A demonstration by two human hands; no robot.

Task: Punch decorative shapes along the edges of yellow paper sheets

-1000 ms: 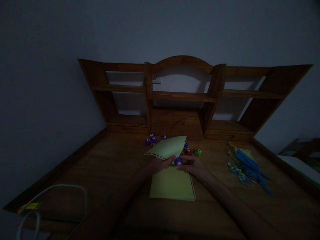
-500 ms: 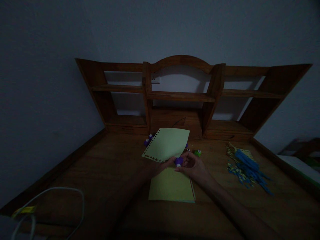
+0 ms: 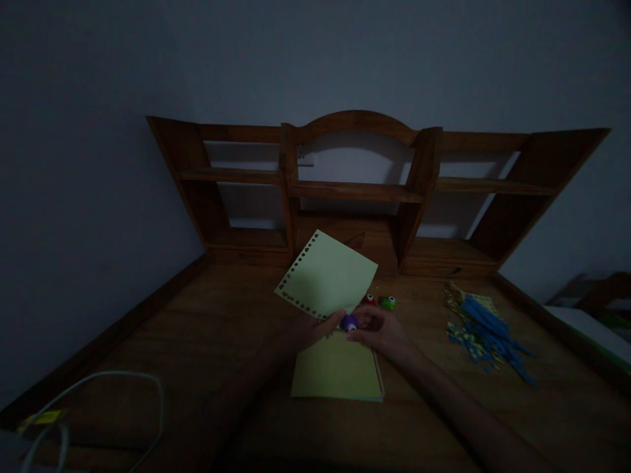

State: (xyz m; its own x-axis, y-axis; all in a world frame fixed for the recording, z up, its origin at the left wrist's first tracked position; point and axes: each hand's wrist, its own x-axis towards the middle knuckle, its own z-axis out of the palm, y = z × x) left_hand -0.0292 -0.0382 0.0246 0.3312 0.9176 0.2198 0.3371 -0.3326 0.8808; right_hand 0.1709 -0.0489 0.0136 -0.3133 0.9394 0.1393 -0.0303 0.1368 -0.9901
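Note:
A pale yellow sheet of paper is held up at a tilt, with a row of small shaped holes along its left and lower edges. My left hand is closed on the sheet's lower edge, its thumb beside a small purple paper punch. My right hand grips that punch between thumb and fingers, at the sheet's lower corner. Below both hands lies a stack of yellow paper. A red punch and a green punch stand just beyond my right hand.
Blue and yellow paper scraps are heaped on the right of the wooden desk. A wooden shelf unit stands along the back. A white cable loops at the lower left.
The sheet has turned, its far edge swinging up and its right corner coming lower. The purple punch has shifted slightly left and tilted in my fingers. The purple punches behind the sheet are now hidden.

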